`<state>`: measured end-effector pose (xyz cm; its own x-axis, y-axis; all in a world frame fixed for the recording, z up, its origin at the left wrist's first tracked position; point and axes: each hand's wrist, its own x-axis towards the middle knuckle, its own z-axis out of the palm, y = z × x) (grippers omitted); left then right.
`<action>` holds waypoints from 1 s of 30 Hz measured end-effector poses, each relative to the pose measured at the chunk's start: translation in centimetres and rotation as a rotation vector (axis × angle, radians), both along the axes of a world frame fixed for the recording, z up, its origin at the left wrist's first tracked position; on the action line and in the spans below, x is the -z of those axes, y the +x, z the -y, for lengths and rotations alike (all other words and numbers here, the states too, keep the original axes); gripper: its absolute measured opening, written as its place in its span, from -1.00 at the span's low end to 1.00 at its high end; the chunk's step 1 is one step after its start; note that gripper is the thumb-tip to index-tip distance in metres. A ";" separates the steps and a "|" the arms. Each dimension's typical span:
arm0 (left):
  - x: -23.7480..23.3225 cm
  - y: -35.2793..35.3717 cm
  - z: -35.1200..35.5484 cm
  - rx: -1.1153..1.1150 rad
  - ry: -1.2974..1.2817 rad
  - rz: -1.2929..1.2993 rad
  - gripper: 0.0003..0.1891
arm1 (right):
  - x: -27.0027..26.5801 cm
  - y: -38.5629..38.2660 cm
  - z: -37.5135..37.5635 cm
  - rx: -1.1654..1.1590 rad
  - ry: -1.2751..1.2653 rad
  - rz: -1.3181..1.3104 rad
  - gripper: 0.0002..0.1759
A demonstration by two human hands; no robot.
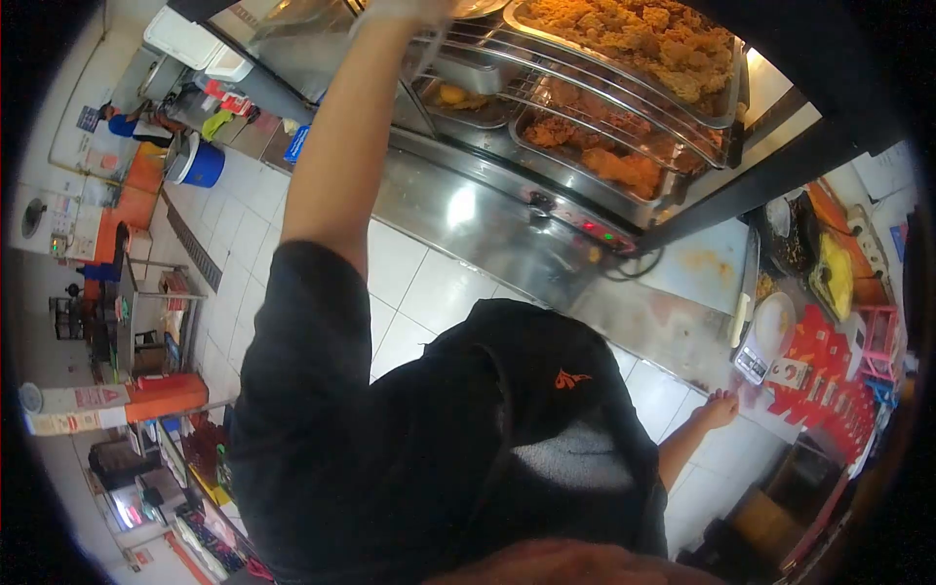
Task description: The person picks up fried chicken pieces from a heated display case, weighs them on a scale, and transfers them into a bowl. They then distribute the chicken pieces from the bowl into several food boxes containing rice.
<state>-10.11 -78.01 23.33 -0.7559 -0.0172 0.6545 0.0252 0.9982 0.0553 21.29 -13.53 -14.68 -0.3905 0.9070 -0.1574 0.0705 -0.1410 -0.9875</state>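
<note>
My left hand (408, 10) reaches up into the lit display cabinet at the top edge, beside the wire rack (585, 70). Clear plastic seems to cover it; blur and the frame edge hide its fingers. Fried food fills a metal tray (634, 39) on the upper rack, and another tray (590, 141) of fried pieces lies below. Beside that one, a smaller tray (466, 102) holds a few pieces. My right hand (720, 409) hangs at the lower right, fingers loosely apart and empty, near the counter edge and below a white scale (765, 341).
The steel counter (458, 210) runs along the cabinet's front. Red printed packaging (829, 400), a pink basket (879, 341) and a dark pan (788, 234) are at the right. A blue bucket (202, 164) stands on the tiled floor, with another person (127, 125) beyond.
</note>
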 end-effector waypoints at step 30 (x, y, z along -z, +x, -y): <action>-1.2 -4.2 2.3 0.063 -0.043 0.211 -0.52 | 3.6 0.9 11.0 0.219 -0.232 0.031 -0.59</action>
<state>-14.32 -80.36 24.56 -0.8750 0.0588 0.4805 0.0796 0.9966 0.0229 22.17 -24.51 -18.29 -0.1822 0.9075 -0.3784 0.0429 -0.3771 -0.9252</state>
